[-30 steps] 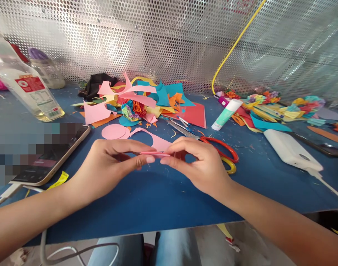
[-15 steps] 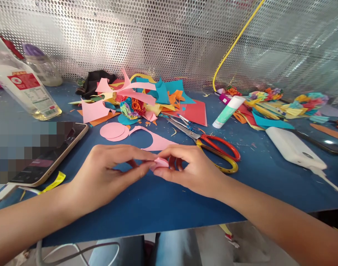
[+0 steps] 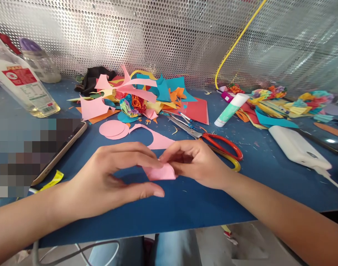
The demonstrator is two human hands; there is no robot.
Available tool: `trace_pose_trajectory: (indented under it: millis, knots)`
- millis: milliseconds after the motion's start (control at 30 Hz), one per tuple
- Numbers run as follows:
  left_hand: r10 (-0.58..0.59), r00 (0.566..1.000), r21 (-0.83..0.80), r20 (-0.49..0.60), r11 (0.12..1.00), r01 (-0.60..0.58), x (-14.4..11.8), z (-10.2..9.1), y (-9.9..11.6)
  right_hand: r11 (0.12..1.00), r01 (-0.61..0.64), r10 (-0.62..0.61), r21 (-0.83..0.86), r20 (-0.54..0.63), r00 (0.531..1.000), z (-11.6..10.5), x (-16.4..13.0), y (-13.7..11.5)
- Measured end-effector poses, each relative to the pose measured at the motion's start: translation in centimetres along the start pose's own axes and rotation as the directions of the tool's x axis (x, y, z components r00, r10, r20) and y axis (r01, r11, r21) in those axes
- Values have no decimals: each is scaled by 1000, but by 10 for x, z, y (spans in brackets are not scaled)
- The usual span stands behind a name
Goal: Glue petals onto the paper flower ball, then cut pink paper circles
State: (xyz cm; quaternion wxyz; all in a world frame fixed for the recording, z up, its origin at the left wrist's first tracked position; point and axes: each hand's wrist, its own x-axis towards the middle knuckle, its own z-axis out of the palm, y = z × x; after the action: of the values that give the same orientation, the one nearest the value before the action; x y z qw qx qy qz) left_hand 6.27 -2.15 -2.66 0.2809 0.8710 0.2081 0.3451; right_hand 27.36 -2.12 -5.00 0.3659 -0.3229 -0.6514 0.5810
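A perforated metal screen backs a blue table that is littered with paper offcuts. At the far left, a clear bottle with a red label lies tilted, with a jar with a purple lid just behind it. Nearer the front edge lies a phone, its screen blurred out, with a yellow scrap just beside its near corner. The left hand hovers low over the table; the fingers are curved over the top of a folded pink paper and the thumb is stretched out beneath, apart from the paper. Behind this hand lie two pink paper circles, overlapping, and a heap of coloured scraps with a rolled paper flower at its centre. The folded pink paper sits at the middle of the table, between the two hands. The right hand pinches its right edge between thumb and fingertips. Just behind the right hand lie scissors with red and yellow handles. Further right, a glue stick lies on its side, near a second pile of scraps. A white power bank with a cable rests near the right edge.
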Motion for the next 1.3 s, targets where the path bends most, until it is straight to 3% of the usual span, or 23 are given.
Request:
trace_pose_trajectory:
  millis: [100,167,233,300,400,500,633,733,867,967,1033,1133,1233,1300]
  knots:
    - [-234,971,-61,-40,971,231,1,-1,2,995,31,-32,92,13,999,-3,1,0]
    - [-432,901,-169,29,887,430,3,-1,0,995,29,-31,96,12,999,-4,1,-1]
    - [-545,825,-281,148,777,563,5,-1,-4,996,-11,10,88,7,1000,-3,2,-2]
    - [-595,777,-366,205,690,625,7,0,-9,986,-63,63,157,7,998,-2,2,-3]
    - [-675,724,-477,143,594,648,8,1,-14,947,-130,142,294,-20,990,0,5,-3]
    - [-719,684,-534,125,532,657,8,3,-14,955,-138,174,261,-120,977,0,8,-1]
    - [-690,684,-517,238,506,690,6,3,-13,974,-170,188,153,-113,976,-2,9,2]
    - [-682,709,-443,176,589,676,6,3,-12,987,-161,163,32,-79,983,-1,6,1]
    - [-569,822,-261,-4,795,548,5,1,-7,984,-43,25,-174,-108,994,-1,1,0]
    - [-476,880,-189,-15,865,465,4,0,-3,919,125,-157,-373,-57,986,-2,0,0]
    - [-482,876,-119,-25,871,476,4,-1,-3,851,246,-262,-464,31,965,-3,0,0]
    - [-569,822,-15,10,822,569,4,-1,-7,768,338,-351,-544,84,933,-4,0,1]
    - [-624,770,20,133,778,628,5,0,-11,719,314,-328,-620,95,940,-3,0,2]
    - [-608,776,95,167,793,601,5,2,-12,693,281,-256,-664,138,957,-2,-1,2]
